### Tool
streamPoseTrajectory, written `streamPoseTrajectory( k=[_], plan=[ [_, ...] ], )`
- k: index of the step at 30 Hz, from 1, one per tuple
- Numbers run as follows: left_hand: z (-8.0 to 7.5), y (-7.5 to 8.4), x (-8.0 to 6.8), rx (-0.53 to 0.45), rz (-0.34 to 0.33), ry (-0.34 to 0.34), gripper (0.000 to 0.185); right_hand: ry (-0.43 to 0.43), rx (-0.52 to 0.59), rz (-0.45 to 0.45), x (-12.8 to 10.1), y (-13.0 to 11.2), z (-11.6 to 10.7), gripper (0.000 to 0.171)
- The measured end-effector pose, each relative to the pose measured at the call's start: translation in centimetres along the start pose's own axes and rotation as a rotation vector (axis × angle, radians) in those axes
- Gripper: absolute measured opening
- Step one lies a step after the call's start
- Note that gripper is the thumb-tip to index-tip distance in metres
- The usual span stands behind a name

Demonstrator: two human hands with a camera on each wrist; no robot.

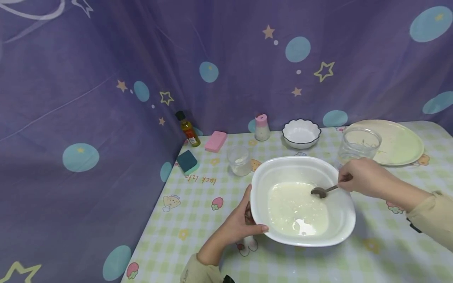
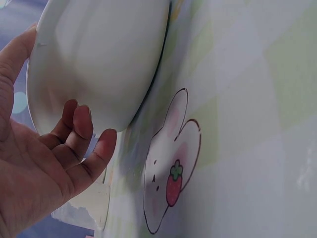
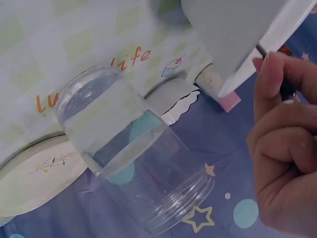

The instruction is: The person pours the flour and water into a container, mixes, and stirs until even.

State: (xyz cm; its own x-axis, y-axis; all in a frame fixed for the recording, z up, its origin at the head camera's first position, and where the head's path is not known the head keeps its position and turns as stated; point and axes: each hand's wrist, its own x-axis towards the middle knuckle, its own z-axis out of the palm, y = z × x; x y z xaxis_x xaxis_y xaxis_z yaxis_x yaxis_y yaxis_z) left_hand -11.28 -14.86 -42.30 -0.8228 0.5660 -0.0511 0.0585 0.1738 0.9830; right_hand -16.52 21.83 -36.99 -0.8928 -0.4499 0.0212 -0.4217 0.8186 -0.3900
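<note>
A large white bowl (image 1: 339, 232) with milky white liquid (image 1: 297, 208) stands on the table, tilted toward me. My left hand (image 1: 244, 226) grips its near-left rim, thumb over the edge; in the left wrist view my fingers (image 2: 81, 139) curl under the bowl (image 2: 99, 59). My right hand (image 1: 361, 177) pinches the handle of a metal spoon (image 1: 320, 192) whose head dips into the liquid at the right side. The right wrist view shows my right hand (image 3: 285, 139) curled by the bowl's rim (image 3: 247, 69).
Behind the bowl stand a clear glass jar (image 1: 358, 144), a cream plate (image 1: 400, 143), a small white scalloped bowl (image 1: 301, 133), a pink-capped shaker (image 1: 262, 127), a small glass (image 1: 240, 160), a pink block (image 1: 216, 141), a green sponge (image 1: 187, 162) and an oil bottle (image 1: 188, 129). A purple curtain (image 1: 106, 98) encloses the table.
</note>
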Motion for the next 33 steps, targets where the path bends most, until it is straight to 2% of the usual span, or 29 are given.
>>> streamPoseTrajectory(
  k=[6, 11, 18, 24, 31, 33],
  plan=[
    [0.0, 0.1, 0.0, 0.001, 0.001, 0.008, 0.116, -0.103, 0.049, -0.002, -0.4, -0.1, -0.6, 0.02],
    [0.0, 0.1, 0.0, -0.039, 0.03, -0.019, 0.116, -0.175, 0.128, -0.024, -0.6, -0.4, -0.5, 0.018],
    [-0.3, -1.9, 0.5, -0.059, 0.061, -0.036, 0.118, -0.237, 0.229, -0.071, -0.5, -1.1, 0.4, 0.015],
    [-0.5, -3.0, 0.7, -0.032, 0.068, -0.026, 0.117, -0.201, 0.255, -0.145, 0.1, -2.1, 1.8, 0.016],
    [0.0, 0.0, 0.1, -0.018, 0.02, -0.023, 0.117, -0.098, 0.27, -0.2, 0.9, -3.0, 3.6, 0.016],
    [-0.1, 0.0, 0.1, -0.014, 0.023, -0.025, 0.117, -0.069, 0.27, -0.198, 1.1, -3.3, 4.1, 0.017]
  ],
)
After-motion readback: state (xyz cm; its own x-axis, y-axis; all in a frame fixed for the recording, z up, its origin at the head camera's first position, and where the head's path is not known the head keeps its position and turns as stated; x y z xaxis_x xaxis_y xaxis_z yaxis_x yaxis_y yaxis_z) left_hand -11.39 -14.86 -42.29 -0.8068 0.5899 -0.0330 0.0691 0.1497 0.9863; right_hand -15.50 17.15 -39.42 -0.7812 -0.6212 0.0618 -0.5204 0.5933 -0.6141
